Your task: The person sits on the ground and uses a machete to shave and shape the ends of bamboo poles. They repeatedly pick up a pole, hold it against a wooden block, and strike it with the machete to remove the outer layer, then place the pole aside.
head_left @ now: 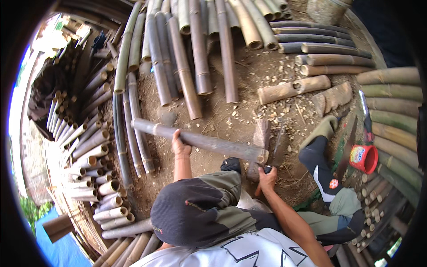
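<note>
My left hand (181,144) is wrapped round a brown bamboo pole (209,141) near its left part. The pole lies slantwise in front of me, its cut right end resting on or just over a wooden block (261,133). Close to that end, my right hand (267,179) is closed round the brown handle (258,190) of a tool with a dark collar at the fist. A long dark blade-like shape (279,141) stretches beyond the fist; whether it belongs to this tool I cannot tell.
Bamboo poles (202,66) lie fanned out ahead, with stacks at left (104,187) and right (396,120). A notched bamboo piece (278,92) lies on the chip-strewn dirt (240,115). A red tub (370,159) stands right, beyond my outstretched leg (318,162).
</note>
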A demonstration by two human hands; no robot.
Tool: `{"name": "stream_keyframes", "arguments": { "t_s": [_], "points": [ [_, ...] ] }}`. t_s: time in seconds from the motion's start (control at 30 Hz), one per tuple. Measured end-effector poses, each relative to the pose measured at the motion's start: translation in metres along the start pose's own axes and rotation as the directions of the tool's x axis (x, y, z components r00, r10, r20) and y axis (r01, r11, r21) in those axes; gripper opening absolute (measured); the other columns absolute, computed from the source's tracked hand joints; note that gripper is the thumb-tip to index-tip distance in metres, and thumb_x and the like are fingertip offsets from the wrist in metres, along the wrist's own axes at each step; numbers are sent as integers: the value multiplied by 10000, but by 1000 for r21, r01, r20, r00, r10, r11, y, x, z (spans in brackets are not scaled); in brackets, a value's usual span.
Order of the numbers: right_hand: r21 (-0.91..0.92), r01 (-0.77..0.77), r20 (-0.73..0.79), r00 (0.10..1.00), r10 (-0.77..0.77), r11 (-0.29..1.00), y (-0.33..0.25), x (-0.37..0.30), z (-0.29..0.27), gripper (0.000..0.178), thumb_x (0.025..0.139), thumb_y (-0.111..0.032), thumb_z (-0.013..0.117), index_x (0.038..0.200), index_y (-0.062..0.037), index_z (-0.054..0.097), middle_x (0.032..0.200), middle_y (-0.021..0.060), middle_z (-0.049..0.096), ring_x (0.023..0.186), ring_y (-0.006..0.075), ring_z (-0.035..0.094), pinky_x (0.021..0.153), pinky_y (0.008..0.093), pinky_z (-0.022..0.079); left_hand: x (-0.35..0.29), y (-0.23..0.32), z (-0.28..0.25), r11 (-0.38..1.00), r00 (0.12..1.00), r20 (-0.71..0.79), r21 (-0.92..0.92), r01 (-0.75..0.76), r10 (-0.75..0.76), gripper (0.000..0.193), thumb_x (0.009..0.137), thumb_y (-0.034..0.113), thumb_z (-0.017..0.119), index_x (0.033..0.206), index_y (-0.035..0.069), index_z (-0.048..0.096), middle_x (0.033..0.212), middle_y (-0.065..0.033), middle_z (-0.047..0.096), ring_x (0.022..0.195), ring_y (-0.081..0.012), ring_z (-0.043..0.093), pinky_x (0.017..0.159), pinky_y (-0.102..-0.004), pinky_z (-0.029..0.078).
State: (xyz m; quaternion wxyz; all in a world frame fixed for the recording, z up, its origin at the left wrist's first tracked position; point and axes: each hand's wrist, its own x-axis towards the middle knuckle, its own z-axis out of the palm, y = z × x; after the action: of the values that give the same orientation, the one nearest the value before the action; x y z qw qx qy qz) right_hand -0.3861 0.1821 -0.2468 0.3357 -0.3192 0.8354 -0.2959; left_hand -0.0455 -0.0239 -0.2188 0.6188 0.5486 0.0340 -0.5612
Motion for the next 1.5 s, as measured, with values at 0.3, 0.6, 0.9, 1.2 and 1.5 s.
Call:
{"name": "stream_keyframes", "arguments": {
  "t_s": [0.3,0.6,0.9,1.2,1.5],
  "points": [
    [117,112,16,993,-114,987,-26,23,42,562,789,-378,787,1038,65,548,1031,274,589,993,434,581,892,468,461,-209,157,51,840,816,211,-66,-538,539,657,808,485,751,1261,76,505,1079,-147,610,1028,-267,606,943,-478,498],
    [-51,188,66,981,-184,981,-94,77,-49,500,893,-448,667,1160,-47,529,966,222,652,878,426,647,756,506,496,-273,149,78,711,658,306,-99,-697,688,644,846,384,745,1302,64,421,1051,-135,604,986,-250,607,923,-453,499],
    [24,438,177,883,-435,899,-111,71,-102,398,933,-338,622,1148,-23,509,850,221,655,751,395,670,668,474,518,-250,69,134,741,648,427,-82,-666,630,564,869,286,737,1285,73,422,1067,-132,609,996,-256,613,923,-452,501],
    [-8,414,343,856,-387,910,-110,57,-96,351,940,-303,611,1125,-18,527,864,258,651,764,452,660,665,500,525,-238,99,119,634,544,462,-53,-771,700,607,926,464,620,1342,77,407,1135,-130,568,1065,-261,597,1002,-473,471],
    [-41,486,421,801,-426,873,-122,64,-75,378,957,-288,600,1158,21,521,906,264,659,746,418,685,640,461,557,-242,94,144,461,488,352,162,-872,799,635,932,378,640,1434,144,329,1151,-113,556,1044,-243,602,958,-444,517]
  ]
}}
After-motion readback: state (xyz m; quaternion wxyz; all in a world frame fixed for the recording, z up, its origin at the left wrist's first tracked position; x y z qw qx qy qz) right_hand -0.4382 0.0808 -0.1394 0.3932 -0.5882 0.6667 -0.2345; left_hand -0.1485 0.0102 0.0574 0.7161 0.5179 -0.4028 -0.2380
